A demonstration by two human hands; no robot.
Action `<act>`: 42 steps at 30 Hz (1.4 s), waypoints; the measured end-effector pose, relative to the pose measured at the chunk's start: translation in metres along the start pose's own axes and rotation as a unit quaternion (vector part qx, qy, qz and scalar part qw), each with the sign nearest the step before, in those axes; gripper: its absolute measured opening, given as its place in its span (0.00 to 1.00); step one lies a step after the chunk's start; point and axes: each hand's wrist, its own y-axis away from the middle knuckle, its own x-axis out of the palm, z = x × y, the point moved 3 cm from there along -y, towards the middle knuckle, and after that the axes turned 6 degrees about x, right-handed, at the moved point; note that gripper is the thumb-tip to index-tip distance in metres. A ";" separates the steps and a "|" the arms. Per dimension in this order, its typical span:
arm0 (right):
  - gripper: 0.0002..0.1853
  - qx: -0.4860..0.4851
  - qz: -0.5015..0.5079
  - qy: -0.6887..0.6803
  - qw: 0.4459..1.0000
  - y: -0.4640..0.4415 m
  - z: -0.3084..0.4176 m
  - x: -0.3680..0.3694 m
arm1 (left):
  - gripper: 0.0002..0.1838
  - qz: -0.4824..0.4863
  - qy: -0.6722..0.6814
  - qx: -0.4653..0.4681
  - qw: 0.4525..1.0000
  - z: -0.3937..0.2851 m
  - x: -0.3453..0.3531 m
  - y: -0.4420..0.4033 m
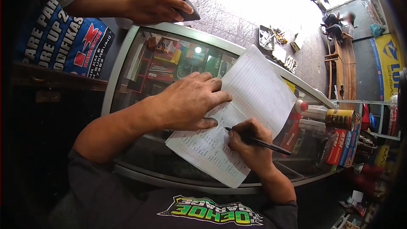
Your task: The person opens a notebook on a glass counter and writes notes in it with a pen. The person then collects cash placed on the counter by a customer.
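Observation:
An open lined notebook (258,85) lies tilted on the glass top of a display case (116,74), its lower page covered with handwriting. My left hand (190,101) rests on the notebook near the fold, palm down with its fingers apart, holding nothing. To its right, my right hand (252,144) grips a black pen (273,146) against the written page. The pen's tip touches the paper close to my left thumb.
Across the case, another person's hand (167,6) holds a dark object (189,10). Boxed parts (161,68) show under the glass. Bottles and a can (341,119) stand at the right. A tray of tools (266,37) and a seated person (345,27) are farther back.

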 end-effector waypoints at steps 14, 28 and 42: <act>0.08 0.042 -0.008 -0.026 0.999 0.000 -0.007 0.001 | 0.33 0.002 0.002 -0.007 1.000 -0.001 -0.001 0.000; 0.08 0.032 -0.035 -0.065 0.997 0.000 -0.010 0.003 | 0.33 -0.009 0.003 0.001 1.000 0.000 0.000 0.000; 0.07 0.050 -0.042 -0.075 0.995 -0.001 -0.004 0.003 | 0.33 -0.008 0.005 -0.001 1.000 0.000 0.000 0.000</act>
